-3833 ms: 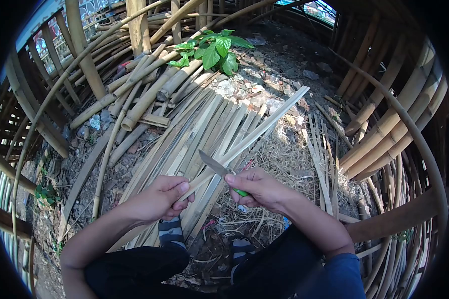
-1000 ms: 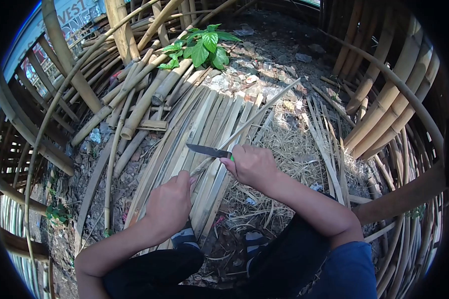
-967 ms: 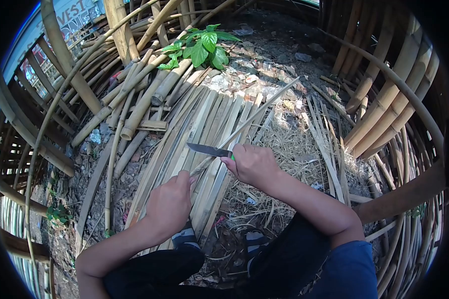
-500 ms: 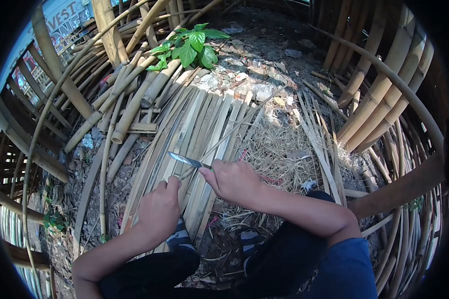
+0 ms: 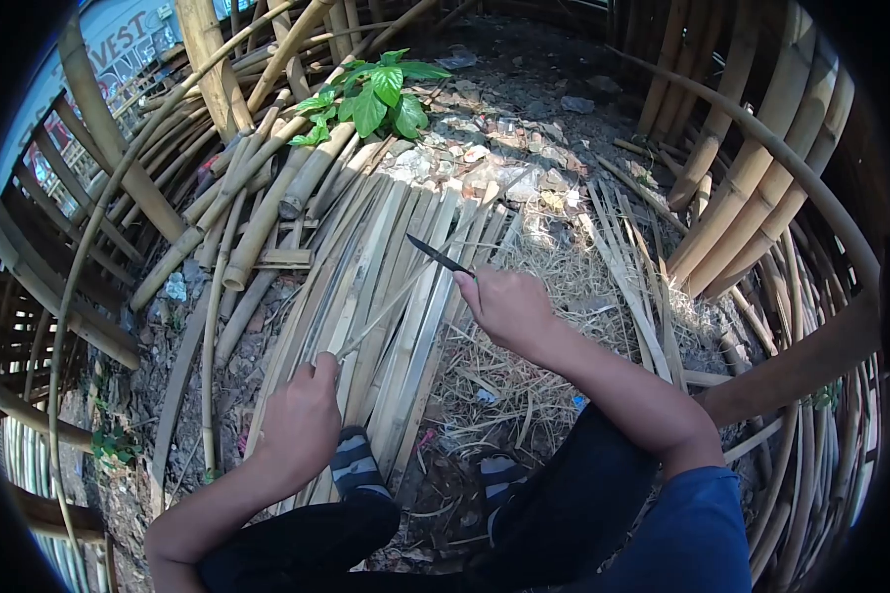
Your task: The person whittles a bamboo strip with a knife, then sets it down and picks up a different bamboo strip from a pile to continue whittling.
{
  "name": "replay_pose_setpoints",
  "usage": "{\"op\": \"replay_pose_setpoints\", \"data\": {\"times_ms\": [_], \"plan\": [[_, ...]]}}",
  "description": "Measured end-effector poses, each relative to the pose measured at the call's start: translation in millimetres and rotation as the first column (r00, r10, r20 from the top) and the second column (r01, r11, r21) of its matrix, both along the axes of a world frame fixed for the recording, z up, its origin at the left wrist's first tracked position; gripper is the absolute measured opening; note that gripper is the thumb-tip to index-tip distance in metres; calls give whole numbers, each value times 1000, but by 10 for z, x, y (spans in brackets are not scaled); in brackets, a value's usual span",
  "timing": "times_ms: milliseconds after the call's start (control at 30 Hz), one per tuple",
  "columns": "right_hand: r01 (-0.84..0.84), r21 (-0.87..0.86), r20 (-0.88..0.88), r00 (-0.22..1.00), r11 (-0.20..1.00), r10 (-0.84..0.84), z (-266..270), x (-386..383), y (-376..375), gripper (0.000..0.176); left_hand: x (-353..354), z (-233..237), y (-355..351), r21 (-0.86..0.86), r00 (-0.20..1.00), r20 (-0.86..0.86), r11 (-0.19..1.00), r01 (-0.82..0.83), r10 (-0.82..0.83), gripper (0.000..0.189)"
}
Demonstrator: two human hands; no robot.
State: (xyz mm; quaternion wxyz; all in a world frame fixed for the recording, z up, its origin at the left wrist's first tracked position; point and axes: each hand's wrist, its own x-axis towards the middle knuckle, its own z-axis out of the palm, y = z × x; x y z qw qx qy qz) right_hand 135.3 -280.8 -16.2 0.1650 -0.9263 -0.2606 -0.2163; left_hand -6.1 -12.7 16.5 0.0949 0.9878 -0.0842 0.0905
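My right hand is closed round the handle of a knife, its dark blade pointing up and to the left. At the lower left, my left hand grips the near end of a thin bamboo strip. The strip slants away up to the right and passes behind the blade in this view. Beneath both lies a row of split bamboo slats on the ground, side by side, running away from me. The knife handle is mostly hidden in my fist.
Pale shavings cover the ground right of the slats. Bamboo poles are heaped at the left beside a green leafy plant. Thick upright bamboo poles stand at the right. My striped-sock foot rests at the slats' near end.
My right hand with the knife has moved up and to the right, away from my left hand. My left hand has shifted slightly left and down with the strip.
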Motion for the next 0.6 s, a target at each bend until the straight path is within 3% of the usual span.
{"op": "replay_pose_setpoints", "data": {"times_ms": [67,133,200,367,600], "plan": [[-32,119,-107,993,992,45,-58,-126,132,51,11,2,-40,2,999,-32,1000,-15,15,11],[-57,110,-132,989,992,72,7,-391,342,50,26,32,-115,39,1000,-21,999,-17,18,13],[-210,93,-146,964,973,222,84,-599,488,49,32,30,-144,45,1000,7,999,20,-20,18],[-209,17,82,975,978,207,-48,-372,395,46,32,110,-104,74,999,29,997,36,-38,23],[-219,-15,118,969,976,219,-44,-292,274,46,10,115,-116,-26,999,1,999,32,-32,12]]}}
